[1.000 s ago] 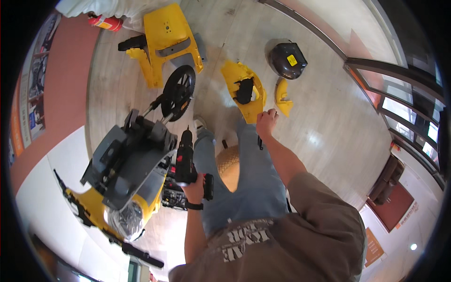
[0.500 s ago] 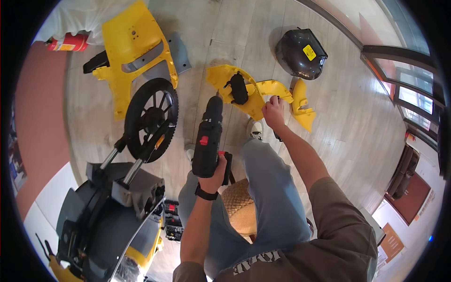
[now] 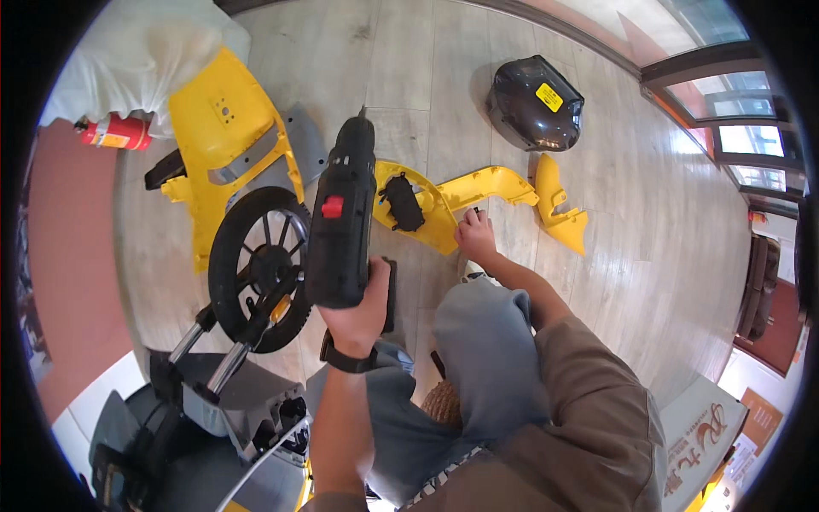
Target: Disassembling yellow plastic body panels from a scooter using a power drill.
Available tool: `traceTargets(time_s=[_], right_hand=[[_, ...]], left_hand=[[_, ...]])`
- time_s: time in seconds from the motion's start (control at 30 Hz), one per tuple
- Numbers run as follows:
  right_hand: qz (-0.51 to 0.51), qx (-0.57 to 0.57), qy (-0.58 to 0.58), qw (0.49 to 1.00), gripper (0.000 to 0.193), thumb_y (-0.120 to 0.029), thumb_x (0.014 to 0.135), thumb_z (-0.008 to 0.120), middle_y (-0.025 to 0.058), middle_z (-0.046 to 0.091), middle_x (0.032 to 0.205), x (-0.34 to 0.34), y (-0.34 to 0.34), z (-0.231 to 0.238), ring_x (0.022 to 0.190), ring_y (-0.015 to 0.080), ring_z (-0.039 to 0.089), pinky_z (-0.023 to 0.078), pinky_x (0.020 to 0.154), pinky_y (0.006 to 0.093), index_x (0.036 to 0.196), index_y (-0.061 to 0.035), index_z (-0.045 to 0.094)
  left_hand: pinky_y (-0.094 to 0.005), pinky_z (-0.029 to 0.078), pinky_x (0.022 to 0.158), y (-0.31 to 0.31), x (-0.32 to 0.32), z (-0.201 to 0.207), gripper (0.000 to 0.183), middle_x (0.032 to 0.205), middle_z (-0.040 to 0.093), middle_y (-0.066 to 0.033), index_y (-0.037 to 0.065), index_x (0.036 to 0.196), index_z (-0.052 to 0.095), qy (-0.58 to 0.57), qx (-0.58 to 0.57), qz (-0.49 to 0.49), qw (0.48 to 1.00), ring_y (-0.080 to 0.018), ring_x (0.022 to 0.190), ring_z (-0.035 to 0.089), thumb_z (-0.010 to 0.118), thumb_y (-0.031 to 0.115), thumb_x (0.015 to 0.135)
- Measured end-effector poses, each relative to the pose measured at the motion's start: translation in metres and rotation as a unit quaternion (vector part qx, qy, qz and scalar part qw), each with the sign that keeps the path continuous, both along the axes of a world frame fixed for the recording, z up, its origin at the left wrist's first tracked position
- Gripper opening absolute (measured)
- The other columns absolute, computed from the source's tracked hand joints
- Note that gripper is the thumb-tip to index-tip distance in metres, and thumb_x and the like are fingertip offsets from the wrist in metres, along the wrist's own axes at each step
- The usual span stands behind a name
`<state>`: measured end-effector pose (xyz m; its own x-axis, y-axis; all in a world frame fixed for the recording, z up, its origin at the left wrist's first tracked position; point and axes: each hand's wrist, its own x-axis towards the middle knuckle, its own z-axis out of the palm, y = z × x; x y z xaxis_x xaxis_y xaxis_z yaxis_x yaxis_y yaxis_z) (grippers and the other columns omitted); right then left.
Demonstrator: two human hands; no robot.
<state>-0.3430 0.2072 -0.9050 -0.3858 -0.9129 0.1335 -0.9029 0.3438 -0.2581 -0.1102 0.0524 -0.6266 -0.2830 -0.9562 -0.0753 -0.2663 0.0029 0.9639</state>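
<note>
I see a wide wooden floor (image 3: 636, 256) ahead of both hands and around them. A big grey and yellow scooter (image 3: 205, 414) takes up the space to the left of the left hand (image 3: 358, 307) and back from it. Its black wheel (image 3: 271, 260) is just to that hand's left. Past the wheel, ahead and left, lies a large yellow panel (image 3: 213, 136). A dark, shiny box (image 3: 512, 111) sits well ahead of the right hand (image 3: 476, 235), a bit to its right.

A smaller, rounded yellow panel (image 3: 435, 218) lies just left of the right hand, with a black part (image 3: 401, 203) on it. The right hand's fingers are curled in close by its edge. A tiny dark bit shows at the fingertips, but I can't tell what that hand has hold of. A bent yellow strip (image 3: 490, 183) lies just ahead of it, and a yellow piece (image 3: 559, 205) lies to its right.

The left hand is wrapped tight around a black drill (image 3: 341, 222) with a red button, pointing forward. A dark band (image 3: 348, 354) circles that wrist.
</note>
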Motion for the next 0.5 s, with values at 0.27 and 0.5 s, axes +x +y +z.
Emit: traceTargets(time_s=[0.27,0.5], right_hand=[[-0.006,0.065,-0.038,0.997,0.022,-0.027,0.083,0.068,0.0084,0.058,0.110,0.052,0.001,-0.029,0.105,0.0336,0.054,0.050,0.082,0.0519,0.083,-0.0054,0.072],[0.069,0.162,-0.053,0.983,0.035,-0.036,0.088,0.065,0.0138,0.056,0.124,0.077,0.012,-0.046,0.115,0.0371,0.052,0.049,0.091,0.0537,0.095,-0.0035,0.077]], left_hand=[[-0.0269,0.047,0.054,0.030,0.011,0.060,0.010,0.069,0.065,-0.0031,0.002,0.085,0.061,0.032,0.061,0.014,0.998,-0.0119,0.055,0.059,0.066,0.000,0.093],[-0.0269,0.051,0.055,0.045,0.037,0.080,0.004,0.071,0.067,-0.0055,0.000,0.092,0.064,-0.001,0.068,0.044,0.997,-0.0130,0.057,0.062,0.067,0.003,0.093]])
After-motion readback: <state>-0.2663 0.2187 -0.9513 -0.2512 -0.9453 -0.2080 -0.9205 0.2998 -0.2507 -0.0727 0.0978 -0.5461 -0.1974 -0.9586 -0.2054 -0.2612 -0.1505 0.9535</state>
